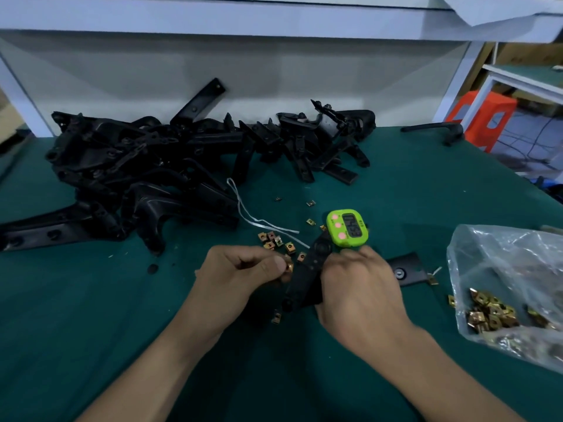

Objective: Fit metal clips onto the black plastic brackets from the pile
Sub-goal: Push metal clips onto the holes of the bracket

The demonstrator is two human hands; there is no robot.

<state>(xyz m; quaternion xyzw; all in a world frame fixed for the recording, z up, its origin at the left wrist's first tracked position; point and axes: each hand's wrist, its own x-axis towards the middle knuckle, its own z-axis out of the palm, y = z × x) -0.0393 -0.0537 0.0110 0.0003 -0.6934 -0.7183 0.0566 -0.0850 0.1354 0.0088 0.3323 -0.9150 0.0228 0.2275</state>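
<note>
My right hand (359, 284) grips a black plastic bracket (307, 269) that slants across the green table just in front of me. My left hand (243, 269) pinches a small brass-coloured metal clip (288, 267) against the bracket's left edge. Several loose clips (275, 240) lie just beyond my left hand, and one more clip (276, 317) lies below the bracket. A big pile of black brackets (146, 166) covers the far left and middle of the table.
A green digital timer (347, 228) stands just beyond my right hand. A clear plastic bag (511, 263) holding several clips lies at the right. Another black bracket (408, 268) lies between bag and hand. A white cord (253, 214) trails from the pile.
</note>
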